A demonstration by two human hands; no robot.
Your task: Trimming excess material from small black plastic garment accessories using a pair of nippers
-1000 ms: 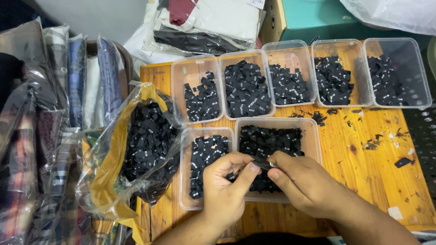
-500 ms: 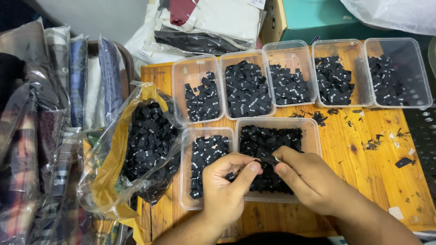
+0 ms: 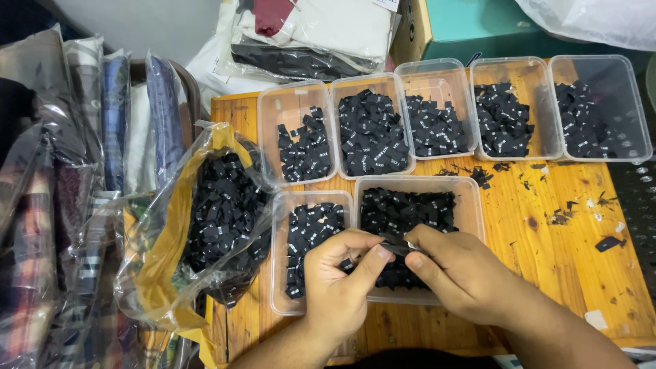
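Observation:
My left hand (image 3: 342, 280) and my right hand (image 3: 458, 273) meet over a clear plastic tub (image 3: 471, 205) full of small black fabric labels. Both pinch one small black label (image 3: 398, 249) between thumbs and forefingers, just above the tub's near half. A narrower clear tub (image 3: 280, 273) with black labels lies under my left hand's fingers. To the left, an open clear plastic bag (image 3: 225, 219) with a yellow lining holds a large heap of the same black labels.
Several clear tubs (image 3: 437, 116) of black labels line the back of the wooden table (image 3: 567, 260). Loose scraps (image 3: 608, 242) dot the right side. Bagged folded garments (image 3: 75, 171) crowd the left; a teal box (image 3: 492, 31) and packed clothes (image 3: 307, 34) stand behind.
My hands have shifted only slightly, staying together over the near tub while working the small black label between the fingertips.

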